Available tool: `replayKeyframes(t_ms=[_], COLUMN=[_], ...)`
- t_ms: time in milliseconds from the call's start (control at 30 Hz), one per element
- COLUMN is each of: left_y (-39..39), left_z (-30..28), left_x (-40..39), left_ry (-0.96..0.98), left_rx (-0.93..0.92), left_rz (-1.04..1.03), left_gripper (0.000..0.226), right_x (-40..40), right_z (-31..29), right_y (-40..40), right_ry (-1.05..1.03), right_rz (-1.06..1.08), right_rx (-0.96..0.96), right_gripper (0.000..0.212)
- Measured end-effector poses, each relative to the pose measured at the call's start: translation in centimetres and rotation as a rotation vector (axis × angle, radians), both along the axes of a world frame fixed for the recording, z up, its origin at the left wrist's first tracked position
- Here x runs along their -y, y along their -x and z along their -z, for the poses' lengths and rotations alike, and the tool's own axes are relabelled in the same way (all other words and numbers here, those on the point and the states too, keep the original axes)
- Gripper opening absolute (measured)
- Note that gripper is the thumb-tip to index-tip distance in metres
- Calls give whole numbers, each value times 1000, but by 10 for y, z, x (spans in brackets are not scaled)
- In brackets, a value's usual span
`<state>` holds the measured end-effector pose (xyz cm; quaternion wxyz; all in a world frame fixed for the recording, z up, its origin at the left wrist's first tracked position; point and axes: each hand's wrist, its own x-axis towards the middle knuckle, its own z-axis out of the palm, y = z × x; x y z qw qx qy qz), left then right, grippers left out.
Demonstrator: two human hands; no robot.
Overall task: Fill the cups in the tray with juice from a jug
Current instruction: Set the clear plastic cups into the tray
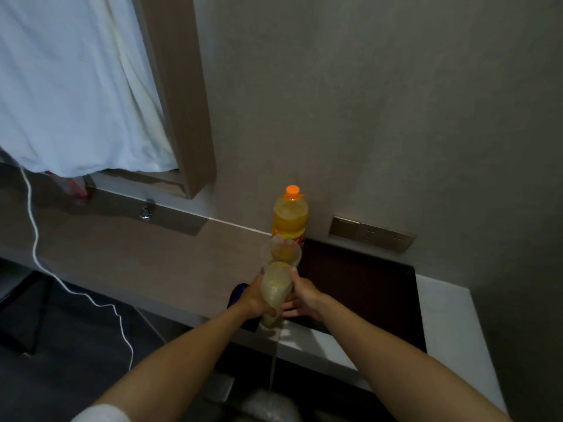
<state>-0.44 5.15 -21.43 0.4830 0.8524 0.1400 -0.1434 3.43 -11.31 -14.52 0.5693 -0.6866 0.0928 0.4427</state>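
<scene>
A stack of clear plastic cups (275, 292) with a yellowish tint is held over the left edge of the dark tray (365, 287). My left hand (254, 300) grips the stack from the left. My right hand (304, 296) holds it from the right, thumb on its side and fingers curled beneath. The top cup (281, 249) sticks out of the stack, toward the wall. Behind the cups an orange juice bottle (291, 216) with an orange cap stands upright by the wall, its lower part hidden by them. No jug shows.
The tray lies on a white counter (441, 318) against the wall, with a wall socket (371, 234) just above it. A blue object (238, 292) sits behind my left hand. A white cable (33, 239) hangs at the left below a pale curtain (76, 86).
</scene>
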Motion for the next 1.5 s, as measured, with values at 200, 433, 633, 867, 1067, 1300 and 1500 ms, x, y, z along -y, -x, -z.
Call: replayKeyframes(t_ms=[200,433,633,867,1067,1300,1500], left_y=[10,9,19,9,-6,-32,-53], left_z=[-14,-10,-35,-54,-81,-110,-118], left_x=[5,12,20,22,26,39,55], left_ry=[-39,-56,-87,36,54,112,147], left_rx=[-129,-57,160,233,206,231,300], left_rz=[46,106,182,153,251,415,423], left_gripper=[80,73,68,78,87,103,128], right_x=[6,12,39,76,90,98,105], right_z=[7,11,-8,-36,-49,-60,-63], right_y=[0,2,-15,-36,-44,-71,-106], right_ry=[-53,-40,5,-103,-147,-94,-82], right_rz=[34,85,173,204,206,115,1], right_rx=[-15,4,15,-140,-146,-40,22], right_gripper=[72,72,75,77,69,63,59])
